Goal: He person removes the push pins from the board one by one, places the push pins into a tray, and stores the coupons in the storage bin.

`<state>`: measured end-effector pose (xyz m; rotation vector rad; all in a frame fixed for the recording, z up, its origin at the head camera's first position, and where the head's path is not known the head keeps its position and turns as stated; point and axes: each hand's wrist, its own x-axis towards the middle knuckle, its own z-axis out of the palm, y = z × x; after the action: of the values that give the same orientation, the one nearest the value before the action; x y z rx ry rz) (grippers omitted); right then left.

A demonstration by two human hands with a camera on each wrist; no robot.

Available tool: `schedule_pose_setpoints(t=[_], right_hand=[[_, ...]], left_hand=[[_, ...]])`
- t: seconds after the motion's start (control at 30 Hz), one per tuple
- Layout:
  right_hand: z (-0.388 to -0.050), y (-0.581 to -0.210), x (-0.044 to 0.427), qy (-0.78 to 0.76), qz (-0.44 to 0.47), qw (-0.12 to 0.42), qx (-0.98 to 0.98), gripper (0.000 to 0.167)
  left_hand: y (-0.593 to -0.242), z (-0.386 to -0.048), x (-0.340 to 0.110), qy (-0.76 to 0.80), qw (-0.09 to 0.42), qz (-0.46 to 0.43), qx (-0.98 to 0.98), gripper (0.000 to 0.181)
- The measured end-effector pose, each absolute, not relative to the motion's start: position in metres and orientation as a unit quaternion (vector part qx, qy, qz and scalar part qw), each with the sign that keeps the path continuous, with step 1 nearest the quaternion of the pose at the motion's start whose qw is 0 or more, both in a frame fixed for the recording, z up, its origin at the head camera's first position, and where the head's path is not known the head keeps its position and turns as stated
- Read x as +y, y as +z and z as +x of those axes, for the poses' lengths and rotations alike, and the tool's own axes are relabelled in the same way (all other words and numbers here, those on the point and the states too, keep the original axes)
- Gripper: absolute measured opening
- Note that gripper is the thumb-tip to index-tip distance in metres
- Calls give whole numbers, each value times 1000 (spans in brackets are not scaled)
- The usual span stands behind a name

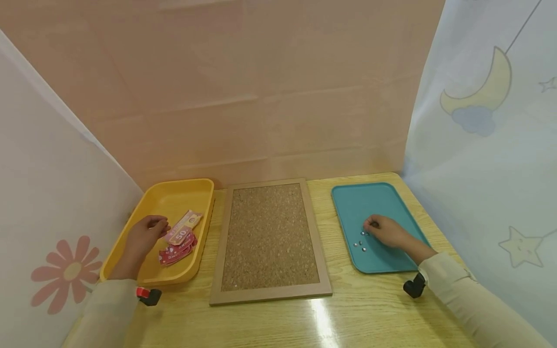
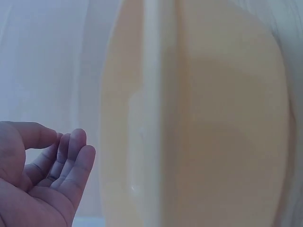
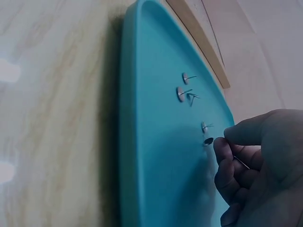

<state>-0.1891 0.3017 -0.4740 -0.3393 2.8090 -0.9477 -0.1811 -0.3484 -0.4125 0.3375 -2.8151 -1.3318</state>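
In the head view my left hand (image 1: 145, 237) hovers over the yellow tray (image 1: 161, 192), left of some pink and red paper coupons (image 1: 179, 236), one printed with "50". Its fingers bend loosely towards the thumb, and the left wrist view shows nothing between them. Over the blue tray (image 1: 352, 203) my right hand (image 1: 386, 231) has thumb and forefinger together. From those fingers a thin metal pin (image 3: 242, 162) sticks out, apparently a thumbtack with its head hidden. Several silver thumbtacks (image 3: 181, 94) lie on the tray just beside the hand, some with points upward.
A wood-framed cork board (image 1: 270, 237) lies between the two trays on the wooden table (image 1: 243, 324). A tan sheet (image 1: 217, 96) hangs behind the table, and printed white sheets (image 1: 474, 193) stand at both sides.
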Motion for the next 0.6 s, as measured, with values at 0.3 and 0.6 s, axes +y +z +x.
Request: schedule_pose_setpoints(t=[0.3,0.6], right_hand=[[-193,-466,297,-314,-115,33,942,27],[-199,-450,268,-316,-152,-45,935,26]], left_hand=[[-391,-180,-303,-357,75,8,-931,43],[-386,-188,-257,-342,150,-109,-921,33]])
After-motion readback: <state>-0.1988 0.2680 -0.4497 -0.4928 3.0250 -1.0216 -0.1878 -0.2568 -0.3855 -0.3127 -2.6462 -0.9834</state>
